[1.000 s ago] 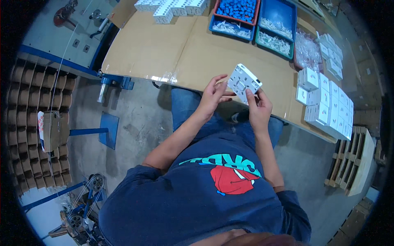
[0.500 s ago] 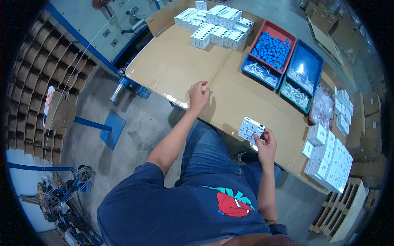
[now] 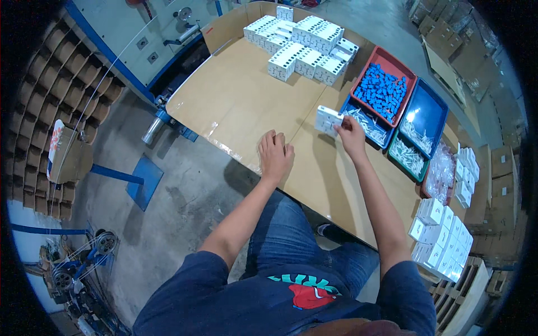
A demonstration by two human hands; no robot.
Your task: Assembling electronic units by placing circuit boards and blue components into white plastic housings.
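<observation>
My right hand [image 3: 351, 136] grips a white square plastic plate with small slots, perhaps a switch or socket part [image 3: 328, 120], by its right edge. It is held up over the cardboard-covered table [image 3: 235, 112], just left of the trays. My left hand [image 3: 275, 156] lies palm down near the table's front edge, fingers stretched out and holding nothing. Towards the far edge stand stacked white units [image 3: 305, 60] that look like the held one. One more unit [image 3: 284, 13] stands upright behind them.
On the right, a red tray [image 3: 412, 78] holds small blue plastic pieces [image 3: 381, 89]. Blue [image 3: 440, 106] and green [image 3: 390, 159] trays hold white slim parts. Clear plastic bags [image 3: 440, 173] lie beyond, near stacked white boxes [image 3: 443, 238]. A blue-framed machine [image 3: 162, 42] borders the far left.
My right hand has carried the white plate forward from the table's front edge to beside the trays, tilting it more upright. My left hand has come slightly nearer and flattened onto the table.
</observation>
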